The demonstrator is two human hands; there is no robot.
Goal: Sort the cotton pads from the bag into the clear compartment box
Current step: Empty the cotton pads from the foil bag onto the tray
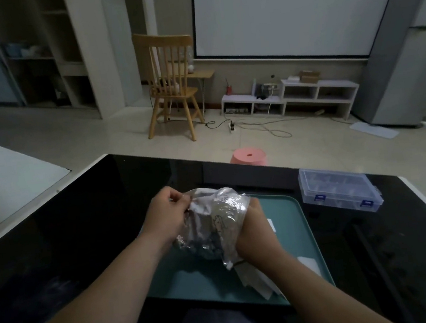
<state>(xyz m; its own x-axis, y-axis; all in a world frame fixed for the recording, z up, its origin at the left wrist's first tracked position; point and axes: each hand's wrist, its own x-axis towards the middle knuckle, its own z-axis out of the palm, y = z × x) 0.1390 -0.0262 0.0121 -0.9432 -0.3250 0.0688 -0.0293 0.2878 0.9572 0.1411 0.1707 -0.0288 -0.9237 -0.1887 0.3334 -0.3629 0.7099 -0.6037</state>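
Head view, one item per line.

- Bag (pixel 214 227): crinkled clear plastic with a printed figure, held in the air over the tray, between both hands.
- Left hand (pixel 165 220): thumb and fingers (pixel 177 198) curled, pinching the bag's upper left edge.
- Right hand (pixel 255 236): wrapped round the bag's right side; its fingertips are hidden behind the plastic.
- Cotton pads (pixel 308 264): white squares lying loose on the right part of the tray, one just beside the right wrist, apart from the fingers.
- Tray (pixel 291 205): teal, flat on the table (pixel 80 216), which is black and glossy.
- Clear compartment box (pixel 340 189): lid down, blue latches, right of the tray, apart from both hands.
- Beyond the table: pink stool (pixel 249 156), wooden chair (pixel 169 86).
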